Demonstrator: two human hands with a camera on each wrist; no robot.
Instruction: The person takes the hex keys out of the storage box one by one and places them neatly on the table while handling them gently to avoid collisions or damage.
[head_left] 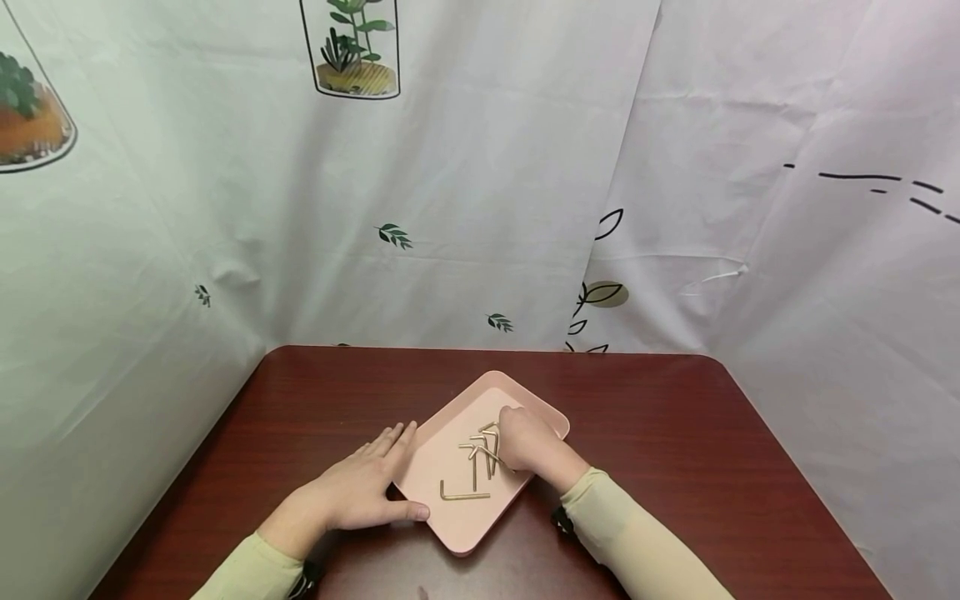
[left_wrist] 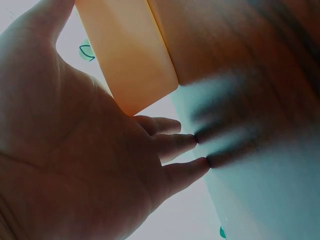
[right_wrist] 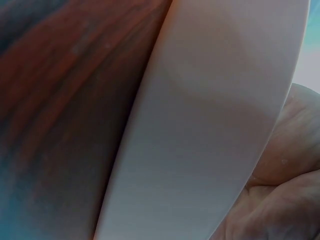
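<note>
A pale pink tray point(head_left: 450, 521) lies at an angle on the table, holding several brass-coloured L-shaped hex keys point(head_left: 465, 497). My left hand point(head_left: 360, 490) is spread at the tray's left corner, thumb at the near side and fingers along the far-left side. In the left wrist view, fingertips point(left_wrist: 200, 162) of that hand reach down to the tabletop beside the tray wall point(left_wrist: 135, 55). My right hand point(head_left: 528, 442) reaches over the tray's right side with its fingers curled down among the keys. Its fingertips are hidden, and I cannot tell whether they grip a key.
The dark red-brown wooden table point(head_left: 675, 450) has rounded far corners. White fabric point(head_left: 465, 167) printed with plants and leaves hangs behind it and along both sides. The tray's raised wall point(right_wrist: 200, 125) stands between the right wrist camera and the curled fingers.
</note>
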